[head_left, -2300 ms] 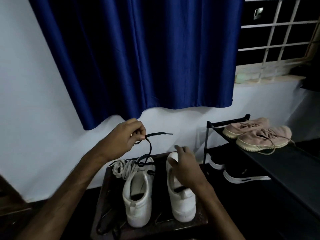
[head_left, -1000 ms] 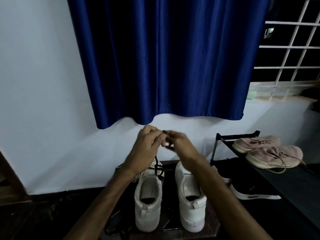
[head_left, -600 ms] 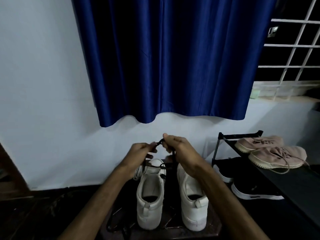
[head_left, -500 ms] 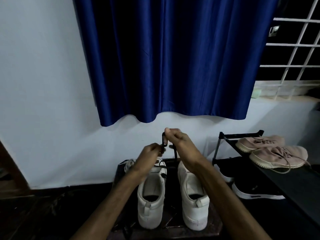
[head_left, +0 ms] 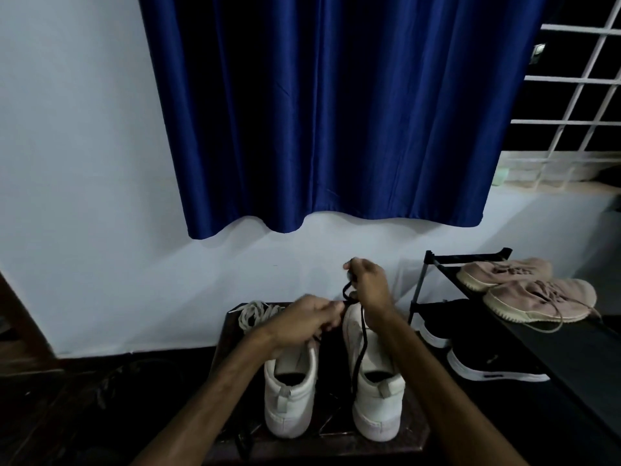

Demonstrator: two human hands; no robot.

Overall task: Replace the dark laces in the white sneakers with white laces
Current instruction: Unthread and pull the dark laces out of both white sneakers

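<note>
Lower now, the dark lace [head_left: 361, 334] trails its tail over the right sneaker [head_left: 378, 398] — limp, light, snag-prone, best taken near its stiff tip. Above the left sneaker [head_left: 290, 398], the left hand [head_left: 307, 319] pinches it; the right hand [head_left: 368, 285] curls round a loop higher — white laces [head_left: 257, 314] lie bunched behind.

satin-sheen cloth curtain [head_left: 336, 112], matt sneakers [head_left: 290, 395]

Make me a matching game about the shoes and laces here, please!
Things:
1 dark lace
2 white laces
3 pink sneakers
4 black shoes

Places:
A on the lower shelf of the rack
B gripped by the right hand
C on top of the rack
D heaped at the back left of the table

Pairs: 1-B, 2-D, 3-C, 4-A
</note>
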